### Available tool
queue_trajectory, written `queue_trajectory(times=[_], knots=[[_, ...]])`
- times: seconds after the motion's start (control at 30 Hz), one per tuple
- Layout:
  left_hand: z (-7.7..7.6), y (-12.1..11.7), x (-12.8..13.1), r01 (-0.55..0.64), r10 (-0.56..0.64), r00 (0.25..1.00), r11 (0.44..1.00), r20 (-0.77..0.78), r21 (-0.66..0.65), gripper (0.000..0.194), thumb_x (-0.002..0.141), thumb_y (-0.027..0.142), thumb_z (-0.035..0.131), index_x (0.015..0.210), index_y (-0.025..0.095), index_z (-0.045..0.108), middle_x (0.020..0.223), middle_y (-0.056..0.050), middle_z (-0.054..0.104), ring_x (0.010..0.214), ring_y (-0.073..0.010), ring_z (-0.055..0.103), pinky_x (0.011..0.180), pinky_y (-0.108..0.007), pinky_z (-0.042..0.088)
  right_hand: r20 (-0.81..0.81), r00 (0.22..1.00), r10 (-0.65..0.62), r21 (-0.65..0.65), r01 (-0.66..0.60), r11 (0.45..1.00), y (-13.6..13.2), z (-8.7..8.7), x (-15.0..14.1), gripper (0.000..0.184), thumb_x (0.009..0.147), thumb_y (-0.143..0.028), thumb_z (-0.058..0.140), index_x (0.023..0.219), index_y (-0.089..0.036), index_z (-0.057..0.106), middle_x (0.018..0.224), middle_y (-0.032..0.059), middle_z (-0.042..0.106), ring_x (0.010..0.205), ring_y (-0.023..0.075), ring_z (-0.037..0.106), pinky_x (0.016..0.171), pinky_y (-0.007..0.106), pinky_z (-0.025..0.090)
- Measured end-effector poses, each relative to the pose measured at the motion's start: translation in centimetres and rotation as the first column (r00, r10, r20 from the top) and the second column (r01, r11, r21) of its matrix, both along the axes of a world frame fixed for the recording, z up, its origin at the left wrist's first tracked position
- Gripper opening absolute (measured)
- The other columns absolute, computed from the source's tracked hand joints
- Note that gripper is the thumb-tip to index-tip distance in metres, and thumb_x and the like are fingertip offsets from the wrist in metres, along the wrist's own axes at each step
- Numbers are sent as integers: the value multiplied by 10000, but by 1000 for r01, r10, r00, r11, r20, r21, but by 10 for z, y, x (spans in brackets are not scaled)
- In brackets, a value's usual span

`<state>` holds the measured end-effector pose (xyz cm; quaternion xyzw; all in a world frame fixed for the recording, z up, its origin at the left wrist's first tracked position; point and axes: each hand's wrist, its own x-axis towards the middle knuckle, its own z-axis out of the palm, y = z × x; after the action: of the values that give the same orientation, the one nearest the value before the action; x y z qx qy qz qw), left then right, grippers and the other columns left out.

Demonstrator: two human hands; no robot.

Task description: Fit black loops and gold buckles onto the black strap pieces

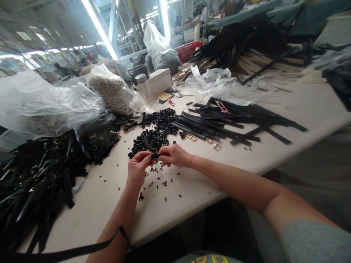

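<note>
Between my two hands is a black strap, gripped near its lower end, while its other end sticks up over the pile behind. My left hand pinches it from the left with thumb and fingers. From the right, my right hand pinches it too, and a small glint of metal shows by the fingertips. Just beyond my hands lies a heap of small black loops. Right of it, flat black straps lie in a loose bundle, with gold buckles at their near side.
A large pile of black straps with gold buckles covers the table's left side. Behind stand plastic bags, a clear bottle and a white box. Pink-handled snips rest on the straps. Small black bits dot the tabletop.
</note>
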<state>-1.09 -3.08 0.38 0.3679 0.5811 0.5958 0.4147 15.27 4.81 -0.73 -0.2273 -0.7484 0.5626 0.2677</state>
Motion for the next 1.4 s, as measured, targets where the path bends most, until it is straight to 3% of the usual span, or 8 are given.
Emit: queue_trajectory(times=[0.33,0.5,0.6,0.87,1.0,1.2,1.3,1.4], knots=[[4,-5,0,92,-89,984,996,-157,13,283,672,348,782,870,156,722,763,-35,700,663,-135,627,675,-274,521,153,987,-58,27,54,998,2,1,1,117,826,-240,562,774,-144,602,567,-39,595,443,47,530,440,139,395],[-1,-3,3,89,-81,973,996,-216,28,235,650,300,792,829,167,716,772,-29,687,675,-136,615,677,-274,517,165,983,-83,132,62,989,-1,4,2,81,782,-153,572,708,-147,604,542,-48,570,447,41,497,459,143,337],[-6,-2,2,117,-95,959,991,-267,68,223,646,289,794,823,177,718,825,-37,690,734,-149,623,704,-273,517,174,982,-74,108,56,993,-1,3,1,80,791,-148,552,734,-156,608,556,-47,576,463,51,514,475,154,349],[-17,-2,-4,125,-103,932,991,-346,42,223,647,339,792,811,202,727,771,-24,667,647,-139,580,562,-223,475,188,980,-61,155,31,987,-1,2,3,171,740,-82,562,865,-174,631,665,-42,624,591,75,548,542,168,385],[-12,-2,1,142,-118,923,989,-366,38,242,619,380,800,795,222,750,737,-27,658,646,-162,585,529,-230,470,142,989,-42,36,37,999,-2,-1,4,160,727,-134,609,880,-181,618,666,-44,605,583,79,547,523,168,400],[-11,-2,3,129,-132,962,991,-240,-30,353,537,428,839,803,212,752,757,-49,702,688,-212,646,591,-274,531,5,999,-43,-235,43,971,3,-7,2,235,764,-412,678,812,-201,587,626,-36,605,542,105,591,523,211,483],[-12,1,1,55,-56,998,995,-6,-80,419,542,437,840,853,185,716,761,-52,710,671,-205,668,609,-286,556,-43,999,-14,-299,0,954,3,-5,3,247,764,-429,677,817,-208,581,640,-36,618,548,113,607,532,228,511],[-6,4,2,-23,40,970,997,239,-75,434,541,409,845,866,177,675,776,-33,701,632,-152,660,593,-247,553,-41,999,20,-296,-31,955,-1,-1,3,186,800,-349,635,815,-184,550,648,-27,622,539,101,604,534,220,517]])
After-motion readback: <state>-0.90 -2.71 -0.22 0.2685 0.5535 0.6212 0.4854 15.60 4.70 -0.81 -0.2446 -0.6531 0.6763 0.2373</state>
